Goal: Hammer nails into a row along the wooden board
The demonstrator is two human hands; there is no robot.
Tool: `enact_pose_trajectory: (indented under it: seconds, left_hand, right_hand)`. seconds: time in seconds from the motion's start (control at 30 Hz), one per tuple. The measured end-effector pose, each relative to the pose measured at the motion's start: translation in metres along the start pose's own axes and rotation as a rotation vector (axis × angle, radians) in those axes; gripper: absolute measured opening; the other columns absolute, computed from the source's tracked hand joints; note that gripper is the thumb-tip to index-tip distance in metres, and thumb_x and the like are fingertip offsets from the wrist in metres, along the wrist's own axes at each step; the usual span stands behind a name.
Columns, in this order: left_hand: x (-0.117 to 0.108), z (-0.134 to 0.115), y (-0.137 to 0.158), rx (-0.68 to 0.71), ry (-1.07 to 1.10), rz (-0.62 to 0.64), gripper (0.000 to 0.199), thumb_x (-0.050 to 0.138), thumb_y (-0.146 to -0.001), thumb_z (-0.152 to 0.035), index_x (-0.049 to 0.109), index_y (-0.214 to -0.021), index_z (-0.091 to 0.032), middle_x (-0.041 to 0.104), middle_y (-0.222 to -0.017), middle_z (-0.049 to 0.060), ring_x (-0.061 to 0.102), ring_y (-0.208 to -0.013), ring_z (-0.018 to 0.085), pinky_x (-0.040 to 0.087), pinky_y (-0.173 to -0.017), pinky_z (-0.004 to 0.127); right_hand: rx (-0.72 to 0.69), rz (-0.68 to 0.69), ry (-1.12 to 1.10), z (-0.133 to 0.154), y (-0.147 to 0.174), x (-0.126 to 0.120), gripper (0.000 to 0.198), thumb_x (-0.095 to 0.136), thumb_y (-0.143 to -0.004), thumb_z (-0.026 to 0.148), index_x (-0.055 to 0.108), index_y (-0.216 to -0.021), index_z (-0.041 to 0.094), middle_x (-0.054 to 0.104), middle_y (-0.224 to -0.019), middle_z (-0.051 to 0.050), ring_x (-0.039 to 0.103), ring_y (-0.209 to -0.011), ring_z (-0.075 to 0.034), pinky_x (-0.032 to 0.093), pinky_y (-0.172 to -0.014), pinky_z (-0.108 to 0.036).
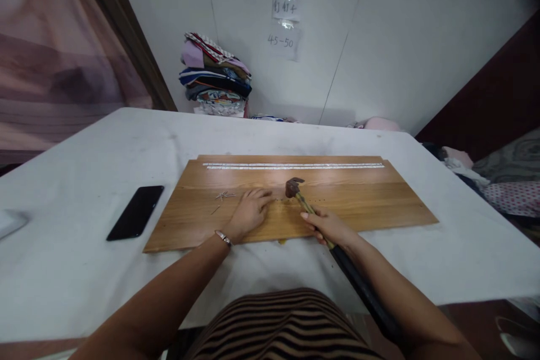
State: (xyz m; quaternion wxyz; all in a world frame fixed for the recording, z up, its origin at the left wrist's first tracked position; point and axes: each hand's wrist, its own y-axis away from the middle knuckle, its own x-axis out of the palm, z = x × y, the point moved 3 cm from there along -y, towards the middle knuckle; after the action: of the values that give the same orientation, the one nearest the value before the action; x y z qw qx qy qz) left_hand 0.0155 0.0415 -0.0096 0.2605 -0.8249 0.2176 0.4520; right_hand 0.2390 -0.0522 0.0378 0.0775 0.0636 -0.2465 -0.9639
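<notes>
Our right grip (324, 226) is wrapped around the hammer (350, 270), well up its long handle, with the forearm slanting in from our right. The hammer's head is over the wooden board (367, 202). Our left grip (250, 211) rests low on the board, fingers pointing away from us; we cannot tell if they pinch anything. Small nails (224, 196) lie just left of them. Under the board is our white tabletop (63, 270).
</notes>
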Motion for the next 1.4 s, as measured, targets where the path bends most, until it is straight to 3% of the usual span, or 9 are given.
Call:
enact_pose_trajectory:
  seconds: [0.23, 0.67, 0.87, 1.23, 1.4]
  left_hand:
    - [-0.0014, -0.0023, -0.0006, 0.000, 0.003, -0.005, 0.047, 0.051, -0.091, -0.009, 0.076, -0.127, -0.026, 0.070, -0.138, 0.009, 0.059, -0.130, 0.028, 0.045, -0.116, 0.051]
    - [-0.0002, -0.0014, -0.0014, -0.011, -0.017, 0.002, 0.046, 0.051, -0.091, -0.009, 0.076, -0.127, -0.024, 0.070, -0.138, 0.010, 0.060, -0.130, 0.029, 0.044, -0.117, 0.053]
    - [-0.0024, -0.0034, -0.0005, -0.009, -0.028, 0.012, 0.045, 0.052, -0.091, -0.008, 0.077, -0.125, -0.023, 0.070, -0.139, 0.010, 0.060, -0.131, 0.029, 0.044, -0.117, 0.052]
    - [-0.0007, -0.0018, -0.0002, 0.007, -0.020, -0.003, 0.047, 0.051, -0.091, -0.008, 0.076, -0.127, -0.024, 0.070, -0.139, 0.009, 0.060, -0.130, 0.028, 0.044, -0.117, 0.051]
    - [0.0008, -0.0007, 0.0001, 0.001, -0.013, -0.019, 0.048, 0.051, -0.090, -0.007, 0.076, -0.127, -0.024, 0.070, -0.137, 0.009, 0.061, -0.129, 0.027, 0.046, -0.116, 0.051]
  right_hand:
    - [-0.017, 0.053, 0.013, -0.0067, -0.0038, 0.0037, 0.052, 0.073, -0.070, 0.068, 0.042, -0.075, 0.026, 0.043, -0.051, 0.011, 0.033, -0.038, -0.006, 0.026, -0.036, -0.022]
    - [-0.021, 0.043, 0.009, -0.0029, -0.0023, 0.0033, 0.052, 0.073, -0.070, 0.068, 0.044, -0.074, 0.026, 0.045, -0.052, 0.012, 0.034, -0.037, -0.005, 0.026, -0.036, -0.023]
    - [-0.001, 0.016, 0.011, -0.0046, -0.0042, -0.0001, 0.043, 0.070, -0.078, 0.059, 0.044, -0.077, 0.025, 0.045, -0.054, 0.010, 0.036, -0.039, -0.006, 0.027, -0.037, -0.022]
    - [-0.007, 0.029, 0.019, -0.0059, -0.0062, 0.0016, 0.053, 0.073, -0.068, 0.068, 0.042, -0.076, 0.026, 0.045, -0.055, 0.011, 0.036, -0.039, -0.005, 0.028, -0.036, -0.021]
    - [0.005, 0.028, 0.017, -0.0025, -0.0038, 0.0010, 0.049, 0.072, -0.074, 0.064, 0.042, -0.078, 0.026, 0.045, -0.054, 0.010, 0.036, -0.039, -0.006, 0.028, -0.037, -0.021]
